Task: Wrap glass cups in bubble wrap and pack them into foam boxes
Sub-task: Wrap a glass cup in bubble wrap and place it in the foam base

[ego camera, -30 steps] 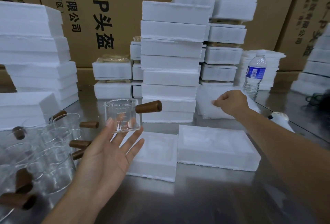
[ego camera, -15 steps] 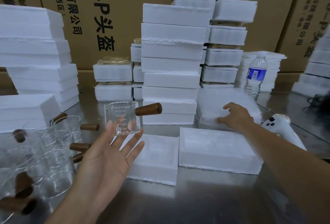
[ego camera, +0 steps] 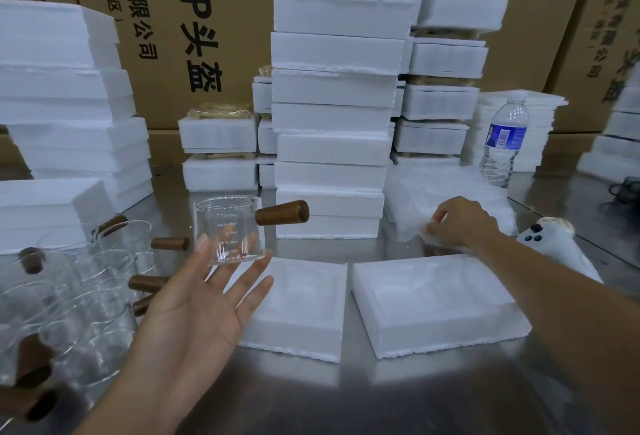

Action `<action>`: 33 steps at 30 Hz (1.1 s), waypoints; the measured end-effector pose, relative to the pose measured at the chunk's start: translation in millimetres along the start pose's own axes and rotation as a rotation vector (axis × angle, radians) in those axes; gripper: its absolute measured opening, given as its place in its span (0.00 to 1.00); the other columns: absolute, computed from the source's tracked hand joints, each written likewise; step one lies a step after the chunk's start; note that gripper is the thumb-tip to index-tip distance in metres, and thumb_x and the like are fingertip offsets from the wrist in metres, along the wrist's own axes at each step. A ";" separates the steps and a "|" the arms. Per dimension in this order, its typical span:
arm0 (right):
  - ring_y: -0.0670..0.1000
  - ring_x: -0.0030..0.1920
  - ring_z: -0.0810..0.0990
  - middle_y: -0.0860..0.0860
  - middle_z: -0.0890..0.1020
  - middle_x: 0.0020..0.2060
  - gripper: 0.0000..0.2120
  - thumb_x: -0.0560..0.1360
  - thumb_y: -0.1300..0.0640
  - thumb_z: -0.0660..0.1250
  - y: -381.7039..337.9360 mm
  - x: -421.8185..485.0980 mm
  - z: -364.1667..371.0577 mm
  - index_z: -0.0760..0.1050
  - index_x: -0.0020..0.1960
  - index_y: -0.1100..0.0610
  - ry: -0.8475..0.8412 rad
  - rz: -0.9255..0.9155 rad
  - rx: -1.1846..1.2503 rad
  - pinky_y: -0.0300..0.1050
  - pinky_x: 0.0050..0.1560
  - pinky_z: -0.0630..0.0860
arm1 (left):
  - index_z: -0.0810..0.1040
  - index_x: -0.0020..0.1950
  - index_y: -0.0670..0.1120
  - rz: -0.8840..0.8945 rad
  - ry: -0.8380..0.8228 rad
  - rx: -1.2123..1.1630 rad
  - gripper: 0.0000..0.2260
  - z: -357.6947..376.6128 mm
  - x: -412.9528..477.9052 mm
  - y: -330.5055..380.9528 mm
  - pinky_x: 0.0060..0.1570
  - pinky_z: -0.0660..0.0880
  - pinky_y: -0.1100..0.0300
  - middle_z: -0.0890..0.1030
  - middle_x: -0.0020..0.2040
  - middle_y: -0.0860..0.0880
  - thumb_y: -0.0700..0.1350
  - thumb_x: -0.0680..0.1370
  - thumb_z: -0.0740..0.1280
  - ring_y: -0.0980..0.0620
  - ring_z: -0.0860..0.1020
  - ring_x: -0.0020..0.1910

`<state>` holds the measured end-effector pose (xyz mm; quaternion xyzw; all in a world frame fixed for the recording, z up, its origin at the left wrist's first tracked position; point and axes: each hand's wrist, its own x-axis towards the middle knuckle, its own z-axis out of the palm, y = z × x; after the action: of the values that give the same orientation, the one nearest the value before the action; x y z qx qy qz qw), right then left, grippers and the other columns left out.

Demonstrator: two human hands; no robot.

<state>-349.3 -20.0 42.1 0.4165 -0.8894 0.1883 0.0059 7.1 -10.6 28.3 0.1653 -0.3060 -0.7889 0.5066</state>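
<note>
Left hand (ego camera: 194,313) palm-up — fingers straight, right hand (ego camera: 460,221) pinching

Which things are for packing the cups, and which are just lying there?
For the job:
glass cup resting on the left hand
bubble wrap, pinched by the right hand
open foam boxes
spare glass cups
foam box stacks

Just lying about:
water bottle
white handheld device
cardboard cartons behind

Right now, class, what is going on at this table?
A person is mid-packing. The left hand carries a wooden-handled glass cup on its flat fingers, not yet wrapped. The right hand pinches the bubble wrap behind the foam boxes, which lie open in front with nothing in them.
</note>
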 end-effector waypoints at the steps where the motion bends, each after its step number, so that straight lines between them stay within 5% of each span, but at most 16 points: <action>1: 0.54 0.47 0.74 0.52 0.79 0.46 0.07 0.72 0.48 0.70 0.2 -0.2 -2.5 0.77 0.41 0.52 0.021 -0.007 0.014 0.49 0.55 0.69 | 0.77 0.58 0.48 0.000 0.002 0.000 0.41 0.0 0.0 -0.2 0.42 0.80 0.50 0.82 0.56 0.45 0.51 0.47 0.85 0.44 0.81 0.56; 7: 0.57 0.45 0.75 0.55 0.82 0.45 0.15 0.79 0.49 0.60 -9.5 -5.9 -20.1 0.79 0.44 0.56 0.207 -0.082 0.028 0.47 0.49 0.69 | 0.77 0.58 0.47 0.004 0.004 0.005 0.40 1.0 -1.6 0.0 0.42 0.81 0.51 0.82 0.56 0.46 0.51 0.48 0.85 0.44 0.81 0.56; 11: 0.60 0.45 0.77 0.57 0.82 0.43 0.16 0.81 0.55 0.56 -23.5 -22.5 -30.9 0.80 0.46 0.59 0.375 -0.187 0.071 0.47 0.43 0.66 | 0.76 0.60 0.48 0.020 0.025 -0.034 0.24 0.5 -3.3 2.2 0.41 0.81 0.53 0.83 0.54 0.47 0.52 0.66 0.73 0.45 0.81 0.55; 14: 0.58 0.44 0.77 0.55 0.81 0.41 0.13 0.80 0.58 0.57 -34.6 -44.4 -37.9 0.79 0.46 0.60 0.551 -0.269 0.276 0.46 0.42 0.66 | 0.76 0.59 0.48 0.023 0.026 -0.047 0.19 -1.3 -3.0 3.8 0.42 0.81 0.53 0.83 0.51 0.48 0.53 0.71 0.68 0.45 0.81 0.55; 18: 0.51 0.52 0.75 0.48 0.76 0.47 0.05 0.79 0.57 0.60 -49.7 -86.1 -42.7 0.74 0.48 0.54 0.666 -0.450 0.590 0.40 0.51 0.66 | 0.78 0.54 0.47 0.045 -0.003 -0.096 0.22 -0.8 -3.1 7.2 0.45 0.80 0.52 0.82 0.52 0.47 0.52 0.64 0.76 0.45 0.81 0.56; 21: 0.49 0.54 0.73 0.50 0.76 0.50 0.03 0.77 0.60 0.62 -61.9 -123.9 -42.6 0.72 0.46 0.53 0.510 -0.722 0.555 0.36 0.53 0.64 | 0.77 0.56 0.46 0.065 -0.054 -0.172 0.21 0.7 -5.2 13.8 0.47 0.80 0.54 0.82 0.53 0.47 0.52 0.66 0.75 0.46 0.81 0.56; 25: 0.51 0.66 0.69 0.52 0.80 0.56 0.05 0.76 0.57 0.64 -79.8 -169.0 -32.9 0.78 0.47 0.57 0.162 -1.071 0.147 0.42 0.67 0.56 | 0.75 0.63 0.45 0.086 -0.080 -0.251 0.21 4.3 -10.1 20.7 0.51 0.79 0.56 0.81 0.58 0.48 0.54 0.74 0.68 0.48 0.80 0.58; 29: 0.51 0.66 0.66 0.51 0.77 0.57 0.14 0.79 0.46 0.58 -101.2 -202.3 -7.2 0.74 0.56 0.54 0.007 -1.085 -0.124 0.49 0.71 0.39 | 0.74 0.63 0.44 0.092 -0.053 -0.261 0.21 5.9 -12.0 21.1 0.52 0.79 0.57 0.80 0.58 0.47 0.54 0.74 0.66 0.48 0.80 0.57; 33: 0.45 0.64 0.67 0.46 0.76 0.60 0.22 0.76 0.36 0.52 -104.5 -211.7 1.7 0.70 0.61 0.49 0.008 -0.993 0.043 0.48 0.71 0.38 | 0.70 0.69 0.44 0.102 -0.059 -0.223 0.25 5.5 -13.0 18.4 0.55 0.78 0.56 0.79 0.59 0.46 0.53 0.74 0.66 0.48 0.79 0.59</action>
<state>-133.1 74.9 39.6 0.7892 -0.5794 0.1827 0.0899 22.5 -2.6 43.8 0.0687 -0.2392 -0.7958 0.5521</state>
